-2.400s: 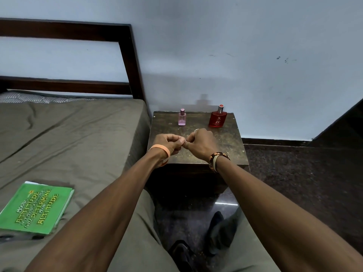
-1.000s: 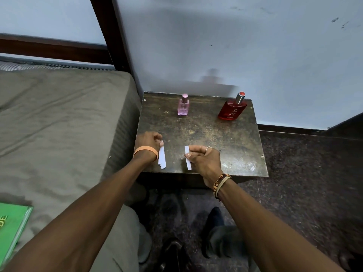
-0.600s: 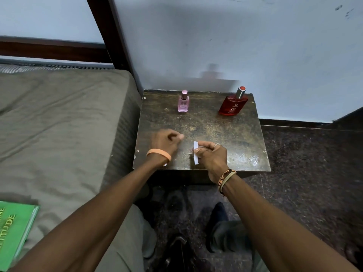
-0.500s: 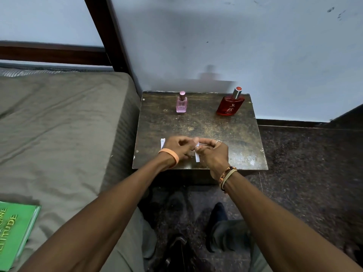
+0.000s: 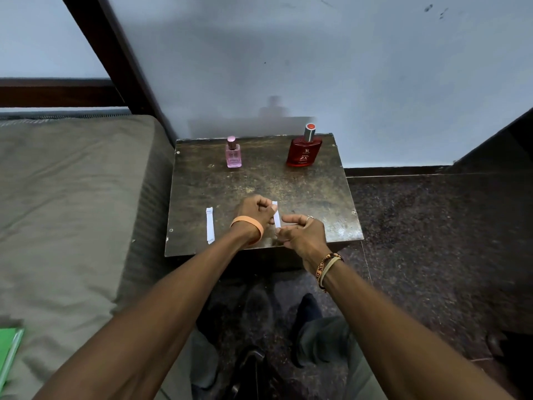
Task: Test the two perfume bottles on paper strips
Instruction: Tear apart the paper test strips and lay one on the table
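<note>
A small pink perfume bottle (image 5: 233,155) and a larger red perfume bottle (image 5: 304,153) stand upright at the back of a dark worn side table (image 5: 259,183). One white paper strip (image 5: 210,229) lies flat near the table's front left. A second paper strip (image 5: 277,222) lies at the front middle, between my hands. My left hand (image 5: 255,212) is curled, its thumb and fingertips on the top of that strip. My right hand (image 5: 302,235) hovers just right of the strip with thumb and fingers apart, holding nothing.
A bed with an olive sheet (image 5: 72,197) borders the table on the left, with a green book (image 5: 8,350) at its near corner. A dark wooden bedpost (image 5: 121,67) rises behind. The wall is directly behind the table, and dark floor (image 5: 432,241) lies to the right.
My left hand set one strip down at the front left, then crossed over to the strip my right hand held. My right hand has now let go and opened.
</note>
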A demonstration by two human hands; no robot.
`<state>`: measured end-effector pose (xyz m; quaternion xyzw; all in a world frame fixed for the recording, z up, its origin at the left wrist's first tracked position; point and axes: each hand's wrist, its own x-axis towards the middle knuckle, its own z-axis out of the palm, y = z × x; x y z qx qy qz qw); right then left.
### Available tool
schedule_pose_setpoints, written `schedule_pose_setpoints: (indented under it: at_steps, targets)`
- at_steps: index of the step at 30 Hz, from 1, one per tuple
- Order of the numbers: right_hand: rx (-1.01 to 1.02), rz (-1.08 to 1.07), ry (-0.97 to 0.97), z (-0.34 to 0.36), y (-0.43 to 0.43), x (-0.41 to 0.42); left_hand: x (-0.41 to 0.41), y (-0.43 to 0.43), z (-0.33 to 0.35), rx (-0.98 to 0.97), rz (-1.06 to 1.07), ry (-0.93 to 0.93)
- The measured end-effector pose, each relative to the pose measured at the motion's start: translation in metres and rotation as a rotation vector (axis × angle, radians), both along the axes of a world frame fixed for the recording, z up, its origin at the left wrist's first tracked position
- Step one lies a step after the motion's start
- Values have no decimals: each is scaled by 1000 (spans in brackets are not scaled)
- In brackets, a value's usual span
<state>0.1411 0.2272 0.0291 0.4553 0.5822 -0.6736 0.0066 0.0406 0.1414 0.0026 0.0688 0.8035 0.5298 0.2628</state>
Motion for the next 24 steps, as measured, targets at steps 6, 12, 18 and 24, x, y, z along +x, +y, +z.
schedule_pose_setpoints:
  at_steps: [6,12,18,24]
  targets:
    - [42,-24,-64,-14,13,-9,-15,8,-23,-119,-27,134]
    - [101,-22,-110,-29,8,-32,-35,5,-26,-226,-53,228]
    - [183,12,-184,-39,4,-47,-44,5,-31,-336,-73,266]
    - [253,122,-194,-42,6,-48,-40,8,-34,-376,-18,272]
